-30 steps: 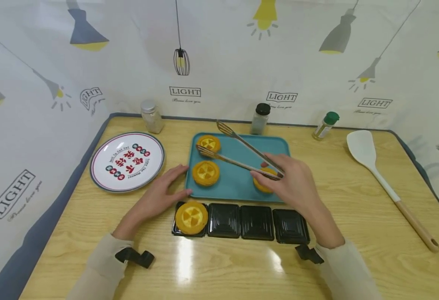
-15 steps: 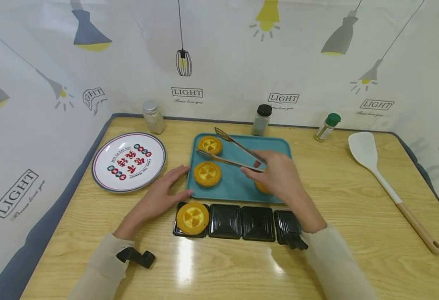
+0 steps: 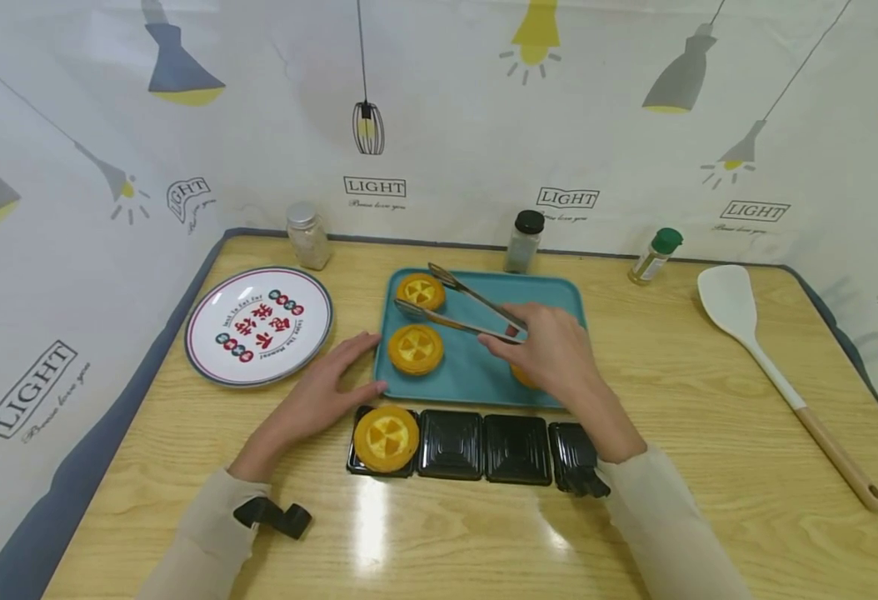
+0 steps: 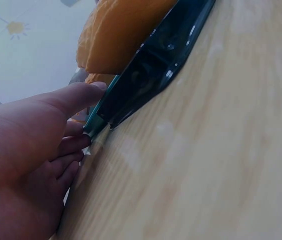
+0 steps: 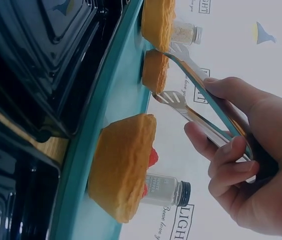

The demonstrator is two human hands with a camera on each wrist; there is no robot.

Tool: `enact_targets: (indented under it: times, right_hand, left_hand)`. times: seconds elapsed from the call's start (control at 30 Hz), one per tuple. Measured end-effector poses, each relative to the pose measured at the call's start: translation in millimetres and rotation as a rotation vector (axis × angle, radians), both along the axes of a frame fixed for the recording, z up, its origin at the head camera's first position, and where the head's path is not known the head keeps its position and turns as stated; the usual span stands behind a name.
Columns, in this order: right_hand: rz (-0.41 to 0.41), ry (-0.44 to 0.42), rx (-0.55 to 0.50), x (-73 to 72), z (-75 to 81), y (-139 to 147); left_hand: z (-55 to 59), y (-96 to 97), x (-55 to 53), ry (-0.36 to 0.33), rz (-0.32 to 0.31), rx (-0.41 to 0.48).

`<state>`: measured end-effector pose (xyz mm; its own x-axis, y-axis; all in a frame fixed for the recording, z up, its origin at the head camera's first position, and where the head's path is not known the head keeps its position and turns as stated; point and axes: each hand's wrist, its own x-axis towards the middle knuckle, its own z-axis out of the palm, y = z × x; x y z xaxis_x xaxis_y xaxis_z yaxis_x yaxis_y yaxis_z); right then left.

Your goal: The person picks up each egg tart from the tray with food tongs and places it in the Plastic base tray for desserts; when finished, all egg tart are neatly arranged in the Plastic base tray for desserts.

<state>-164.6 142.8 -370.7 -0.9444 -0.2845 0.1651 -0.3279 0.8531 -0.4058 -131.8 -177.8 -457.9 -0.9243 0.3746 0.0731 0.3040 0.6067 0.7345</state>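
My right hand (image 3: 555,346) grips metal tongs (image 3: 480,297) by the handle end. Their arms stand apart, the slotted tips on either side of the back-left egg tart (image 3: 420,292) on the teal tray (image 3: 469,379). In front of that one sits a second egg tart (image 3: 416,350). A third tart (image 5: 123,165), with red pieces on top, lies beneath my right hand and is partly hidden in the head view. My left hand (image 3: 319,396) rests at the tray's left edge, thumb and fingers extended, fingertips right at the rim.
Before the tray is a row of black square plastic holders (image 3: 450,446); the leftmost bears a tart (image 3: 386,439). A white plate (image 3: 247,333) stands left, a white spatula (image 3: 754,350) right. Along the back are a silver-lidded jar (image 3: 308,242), a black-capped bottle (image 3: 523,246) and a green-capped bottle (image 3: 652,258).
My right hand has moved left with the tongs, and their tips have come down closer around the back-left tart, their spread narrower. My left hand has stayed at the tray's edge.
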Motion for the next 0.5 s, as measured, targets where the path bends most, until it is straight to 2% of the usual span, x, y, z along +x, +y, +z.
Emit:
enact_targets:
  times: [0.27, 0.5]
  right_hand:
    - [0.010, 0.015, -0.021, 0.1, -1.6, 0.7]
    - [0.043, 0.086, -0.092, 0.8, 0.6, 4.0]
  left_hand:
    - [-0.6, 0.0, 0.1, 0.010, 0.002, -0.015]
    - [0.4, -0.4, -0.2, 0.004, -0.001, -0.003]
